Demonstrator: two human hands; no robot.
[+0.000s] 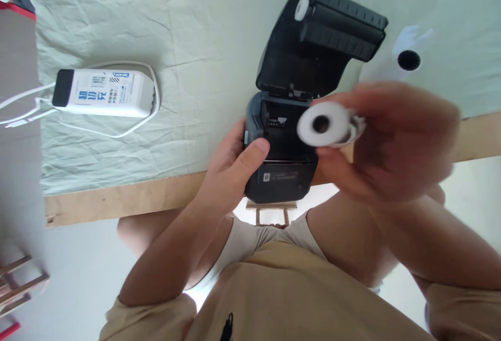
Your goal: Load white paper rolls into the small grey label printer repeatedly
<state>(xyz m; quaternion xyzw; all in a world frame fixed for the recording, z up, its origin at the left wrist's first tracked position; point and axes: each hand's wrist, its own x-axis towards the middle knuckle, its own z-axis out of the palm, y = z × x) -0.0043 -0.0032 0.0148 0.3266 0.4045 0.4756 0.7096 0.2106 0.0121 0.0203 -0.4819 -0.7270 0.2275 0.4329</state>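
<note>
A black portable printer (pixel 284 179) is held near the table's front edge, its hinged lid (pixel 303 64) swung wide open away from the body. My left hand (pixel 238 168) grips the printer's left side, thumb on the rim of the open compartment. Pinched between the thumb and fingers of my right hand (pixel 403 142), which is blurred, is a white paper roll (pixel 331 124). The roll is over the right side of the compartment, its hollow core facing left. Whether it touches the printer cannot be made out.
On the left, a white power bank (pixel 111 93) with a looped white cable lies on the pale green cloth (pixel 188 27). A white object with a round black face (pixel 409 60) is at the right. The wooden table edge (pixel 129 197) runs in front of my legs.
</note>
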